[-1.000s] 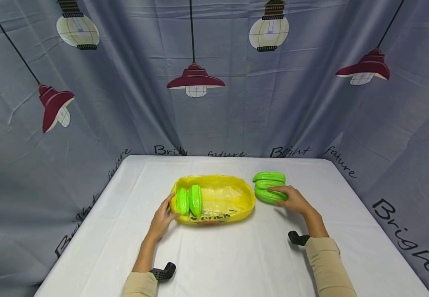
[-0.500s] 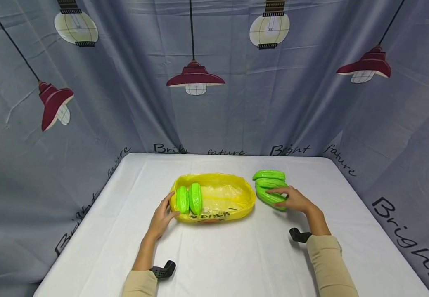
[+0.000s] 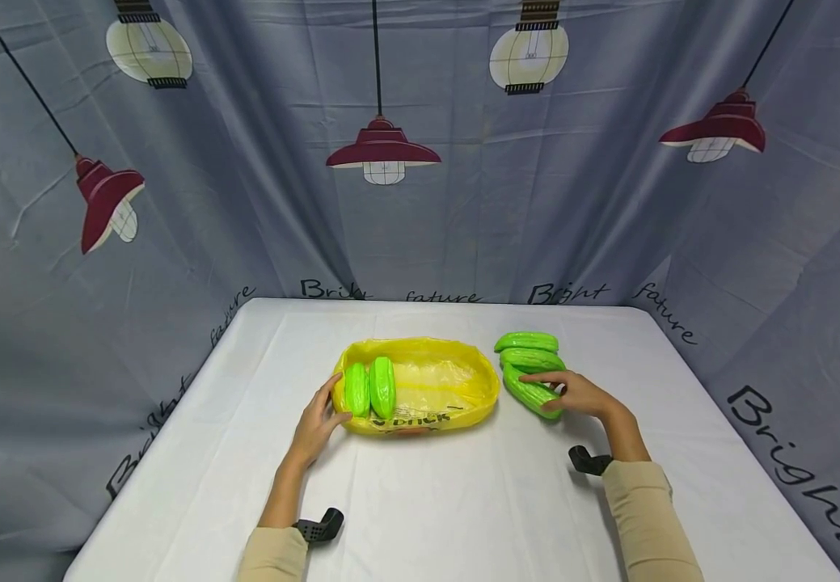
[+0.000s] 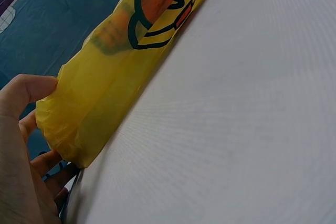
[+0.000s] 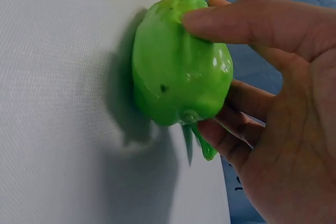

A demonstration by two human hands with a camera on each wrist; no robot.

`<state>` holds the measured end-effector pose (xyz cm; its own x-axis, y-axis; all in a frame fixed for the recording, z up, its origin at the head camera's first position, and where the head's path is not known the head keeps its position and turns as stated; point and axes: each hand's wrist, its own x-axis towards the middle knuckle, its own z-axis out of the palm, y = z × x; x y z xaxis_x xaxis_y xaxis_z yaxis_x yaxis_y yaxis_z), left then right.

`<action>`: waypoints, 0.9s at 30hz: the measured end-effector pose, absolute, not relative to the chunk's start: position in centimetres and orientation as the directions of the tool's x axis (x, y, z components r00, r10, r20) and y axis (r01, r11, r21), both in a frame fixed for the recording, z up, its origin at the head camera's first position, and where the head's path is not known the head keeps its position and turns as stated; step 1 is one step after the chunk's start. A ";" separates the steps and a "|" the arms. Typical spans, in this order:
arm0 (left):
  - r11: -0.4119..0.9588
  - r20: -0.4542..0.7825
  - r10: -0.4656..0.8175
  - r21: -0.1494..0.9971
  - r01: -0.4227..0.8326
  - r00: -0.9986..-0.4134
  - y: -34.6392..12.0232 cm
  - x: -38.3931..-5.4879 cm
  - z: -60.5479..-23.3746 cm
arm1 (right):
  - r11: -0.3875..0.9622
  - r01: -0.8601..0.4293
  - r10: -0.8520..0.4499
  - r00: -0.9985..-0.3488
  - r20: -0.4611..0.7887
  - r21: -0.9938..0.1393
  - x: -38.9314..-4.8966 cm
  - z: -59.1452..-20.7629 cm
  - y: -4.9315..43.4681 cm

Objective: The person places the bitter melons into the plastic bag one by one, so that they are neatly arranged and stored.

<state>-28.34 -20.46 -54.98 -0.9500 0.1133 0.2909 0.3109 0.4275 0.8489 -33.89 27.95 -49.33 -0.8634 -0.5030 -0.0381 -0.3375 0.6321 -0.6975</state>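
My left hand (image 3: 314, 426) holds the left end of a yellow plastic bag (image 3: 425, 346), spread open like a shallow oval tub. In the left wrist view the thumb lies at the edge of the yellow bag (image 4: 97, 111), with other fingers behind its end. Two green bitter melons (image 3: 382, 388) lie side by side inside, toward the left. Over on the right, my right hand (image 3: 585, 395) grips another green bitter melon (image 3: 526, 391) at its near end. The right wrist view shows thumb and fingers round that melon (image 5: 170, 72).
Just behind the held melon, two more bitter melons (image 3: 529, 358) lie crosswise on the white table (image 3: 434, 509), to the right of the bag. A grey curtain (image 3: 449, 226) printed with lamps hangs behind the table. Each wrist wears a black camera (image 3: 589, 461).
The nearest bitter melon on the right has turned, its near end swinging toward me and away from the other two. My right hand has moved slightly with it; the left stays on the bag.
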 end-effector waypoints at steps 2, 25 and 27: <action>0.430 0.289 0.112 0.848 0.309 -0.951 -20.5 -28.3 -54.9 | 0.618 -0.335 -0.513 -0.858 -0.042 -0.711 -33.9 -49.4 27.9; 0.439 0.312 0.100 0.838 0.323 -0.945 -20.4 -28.4 -54.7 | 0.506 -0.320 -0.432 -0.898 0.086 -0.801 -31.6 -48.0 26.4; 0.436 0.319 0.097 0.838 0.329 -0.943 -20.4 -28.4 -54.7 | 0.469 -0.317 -0.417 -0.902 0.110 -0.824 -31.6 -47.6 25.8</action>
<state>-28.38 -20.35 -54.74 -0.9427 0.0967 0.3194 0.3285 0.4365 0.8376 -31.56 25.79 -47.58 -0.9023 -0.4169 0.1097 -0.3171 0.4694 -0.8241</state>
